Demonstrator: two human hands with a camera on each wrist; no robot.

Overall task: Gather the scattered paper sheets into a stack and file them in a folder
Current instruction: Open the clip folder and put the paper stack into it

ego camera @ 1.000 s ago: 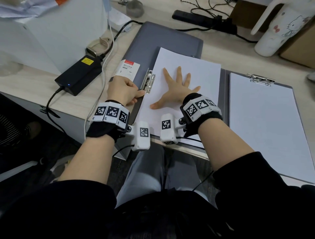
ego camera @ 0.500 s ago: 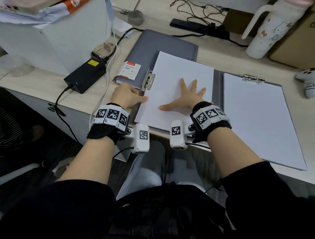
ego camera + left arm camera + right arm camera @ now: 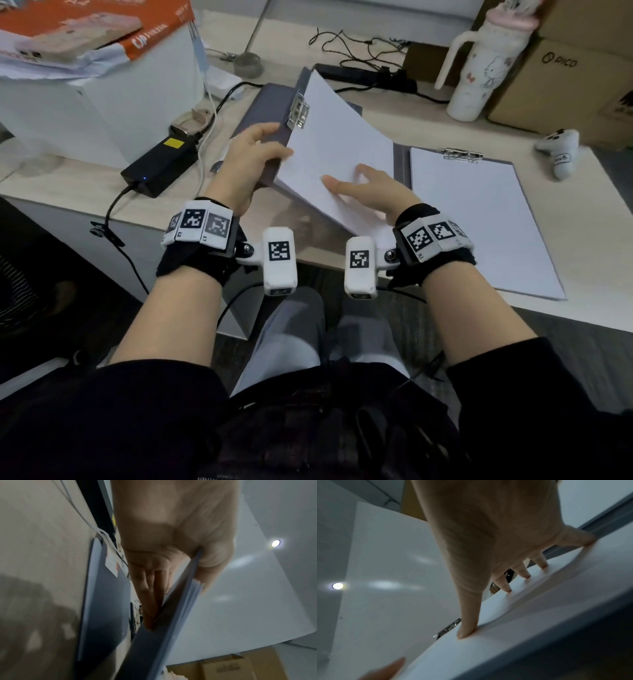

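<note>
White paper sits under my right hand, fingers spread straight and pressing the sheets. My left hand grips the grey folder flap's edge, thumb on top, fingers beneath, tilting it up off the worktop. A second clipboard of paper lies flat to the right.

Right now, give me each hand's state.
Left hand: grips the folder cover and paper edge.
Right hand: open, fingers pressing on the paper.

Folder half-closed, from my feed.
I see the grey folder's left flap tilted up, white sheet stack clipped on it.
</note>
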